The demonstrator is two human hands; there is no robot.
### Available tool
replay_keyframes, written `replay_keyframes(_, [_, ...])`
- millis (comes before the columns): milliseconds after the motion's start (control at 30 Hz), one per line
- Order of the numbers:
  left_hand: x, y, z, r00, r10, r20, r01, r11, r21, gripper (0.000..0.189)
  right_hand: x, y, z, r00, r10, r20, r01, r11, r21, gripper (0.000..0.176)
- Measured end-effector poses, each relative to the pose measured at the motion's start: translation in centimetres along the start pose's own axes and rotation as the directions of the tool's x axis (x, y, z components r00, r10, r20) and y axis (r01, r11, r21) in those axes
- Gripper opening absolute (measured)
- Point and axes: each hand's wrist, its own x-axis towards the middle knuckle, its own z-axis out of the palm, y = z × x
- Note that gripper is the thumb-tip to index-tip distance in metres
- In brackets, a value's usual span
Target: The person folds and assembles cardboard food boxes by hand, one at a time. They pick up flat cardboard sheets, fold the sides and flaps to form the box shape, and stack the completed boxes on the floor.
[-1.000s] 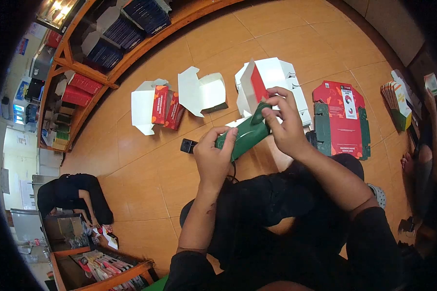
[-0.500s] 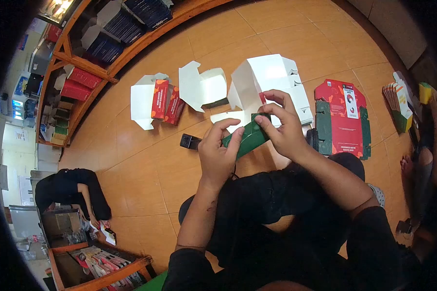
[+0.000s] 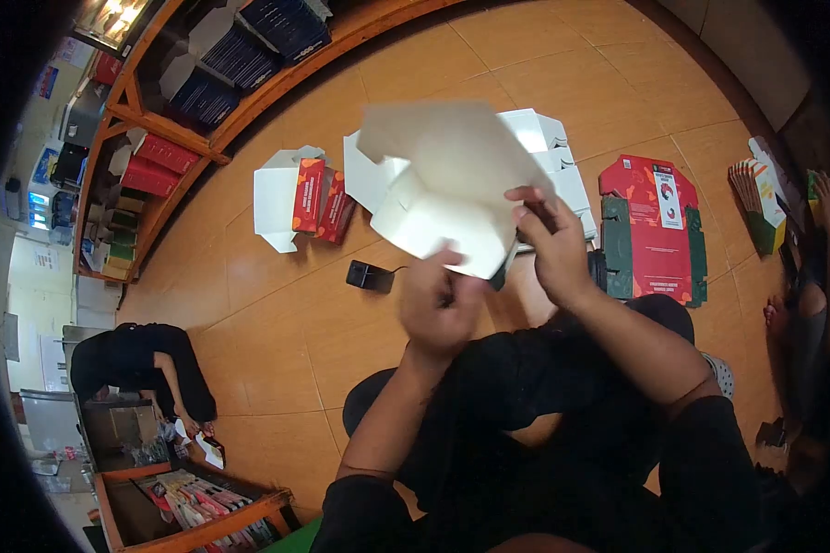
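Note:
A partly folded cardboard box (image 3: 452, 217) is held up in front of me, its white inside facing me and its large lid flap (image 3: 452, 134) raised and blurred. My right hand (image 3: 555, 244) grips its right side, the fingers bent over the edge. At the near lower edge, my left hand (image 3: 443, 300) is closed on the box, smeared by motion. Behind it on the floor lies a stack of flat white cartons (image 3: 563, 175), partly covered by the held box. Another open white box (image 3: 364, 170) is partly hidden to its left.
A white box with red packs (image 3: 309, 195) stands on the tiled floor at left. Near it sits a small black device (image 3: 369, 276). Right of me lies a flat red and green carton (image 3: 655, 230). Shelves (image 3: 212, 143) line the far left. Another person (image 3: 143, 369) bends at left; another person's arm (image 3: 825, 207) shows at right.
The box has turned from showing its green outer side to showing its white inside, with the lid flap swung up. My left hand has shifted lower and to the right.

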Motion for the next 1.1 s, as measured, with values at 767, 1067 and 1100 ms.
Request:
replay_keyframes(767, [1.5,-4.6,0.3,0.528,-0.804,0.273,0.768,0.315,-0.558,0.053,2.6,-0.5,-1.3,0.89,0.457,-0.009,-0.456,0.889,0.046,0.066])
replay_keyframes(1067, [-0.3,-7.7,2.0,0.397,-0.899,0.184,0.705,0.171,-0.688,0.055,5.5,4.3,-5.4,0.782,0.621,-0.057,-0.578,0.688,-0.439,0.045])
replay_keyframes(1100, [-0.7,-7.0,2.7,0.362,-0.909,0.206,0.748,0.151,-0.647,0.057,6.2,5.5,-6.3,0.77,0.633,-0.081,-0.601,0.677,-0.425,0.04])
